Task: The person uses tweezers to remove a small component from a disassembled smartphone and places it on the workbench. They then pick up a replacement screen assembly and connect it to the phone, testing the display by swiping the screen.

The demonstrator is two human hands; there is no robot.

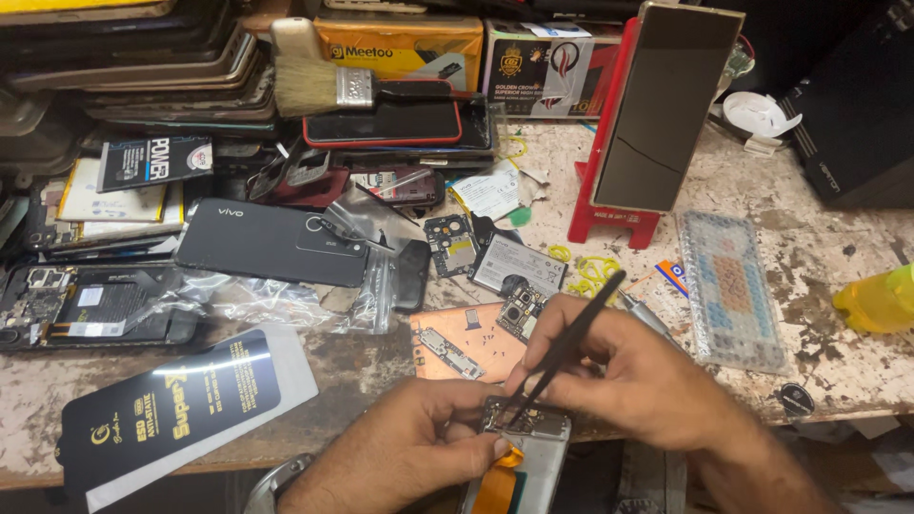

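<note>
My left hand (419, 438) grips the top of an opened phone (522, 447) at the bench's front edge, thumb on its frame beside an orange flex strip (499, 481). My right hand (628, 376) pinches black tweezers (569, 345), whose tips rest on the phone's exposed circuit board. A metal screwdriver (645, 314) lies just behind my right hand. An orange mat (465, 345) with small boards and screws sits right behind the phone.
A black phone back cover (267, 243), a disassembled phone (90, 305), plastic bags, a battery (519, 264), a red stand holding a phone (657, 114), a brush (324, 81), stacked phones, boxes, a clear case (728, 286) and a yellow bottle (881, 300) crowd the worn bench.
</note>
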